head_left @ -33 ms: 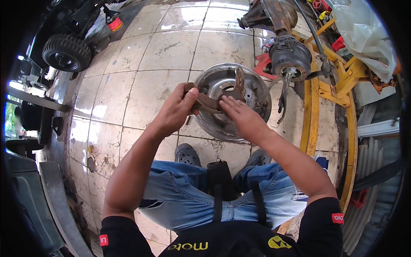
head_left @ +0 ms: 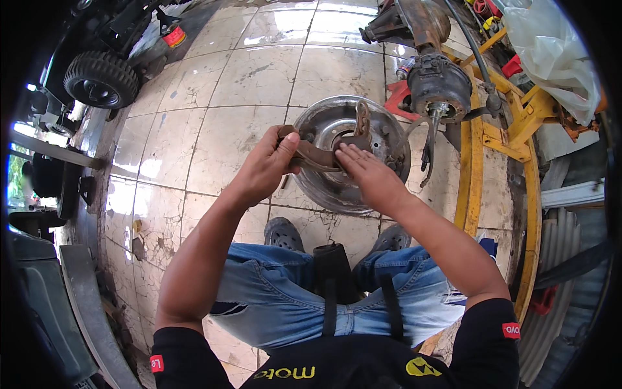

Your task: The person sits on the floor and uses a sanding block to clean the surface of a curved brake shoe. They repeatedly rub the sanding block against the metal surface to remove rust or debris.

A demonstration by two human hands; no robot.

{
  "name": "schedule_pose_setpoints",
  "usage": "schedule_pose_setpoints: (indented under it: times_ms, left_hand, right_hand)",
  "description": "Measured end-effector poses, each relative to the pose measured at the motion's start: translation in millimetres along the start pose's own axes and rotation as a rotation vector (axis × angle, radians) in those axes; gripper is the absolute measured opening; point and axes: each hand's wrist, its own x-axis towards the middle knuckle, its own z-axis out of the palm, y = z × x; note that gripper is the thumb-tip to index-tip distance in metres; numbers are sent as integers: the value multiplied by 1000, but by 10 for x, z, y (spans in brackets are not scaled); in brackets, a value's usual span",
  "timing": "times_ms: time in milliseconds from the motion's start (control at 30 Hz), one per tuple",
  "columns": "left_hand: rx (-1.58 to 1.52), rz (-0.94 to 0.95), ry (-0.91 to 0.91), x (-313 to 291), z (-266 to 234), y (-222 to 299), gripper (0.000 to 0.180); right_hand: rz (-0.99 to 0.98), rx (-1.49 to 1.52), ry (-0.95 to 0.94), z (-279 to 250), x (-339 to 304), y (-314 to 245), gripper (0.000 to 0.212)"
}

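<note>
My left hand (head_left: 272, 159) is closed around one end of a curved brown brake shoe (head_left: 315, 155), thumb on top. The shoe is held over a metal wheel rim (head_left: 311, 192) lying on the floor in front of me. My right hand (head_left: 370, 174) has its fingers stretched out and together, the tips resting at the shoe's other end. Whether something thin lies under those fingertips is hidden. Just beyond them, a second curved brown piece with holes, like another brake shoe (head_left: 363, 118), rests in the rim.
To the right stands a yellow metal frame (head_left: 475, 175), with a rusty axle and brake drum assembly (head_left: 439, 84) by it. A red stand (head_left: 396, 100) is beside the drum. At far left are a vehicle's tyre (head_left: 102, 80) and a red can (head_left: 173, 36). My shoes (head_left: 283, 233) are close to the rim.
My right hand has slid slightly to the right along the brake shoe. The left hand and the shoe have stayed in place.
</note>
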Motion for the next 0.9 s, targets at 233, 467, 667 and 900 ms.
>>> schedule_pose_setpoints:
  times_ms: [233,467,667,900]
  left_hand:
    - [59,9,19,-34,26,33,49]
    - [78,38,24,-24,46,71,48]
    - [91,20,24,-33,39,62,47]
    - [122,7,34,-27,-17,54,47]
  right_hand:
    - [-44,137,96,35,-10,-233,59]
    - [66,27,35,84,-66,105,52]
    - [-64,19,36,30,-60,-31,54]
    - [-15,92,65,71,-41,-155,52]
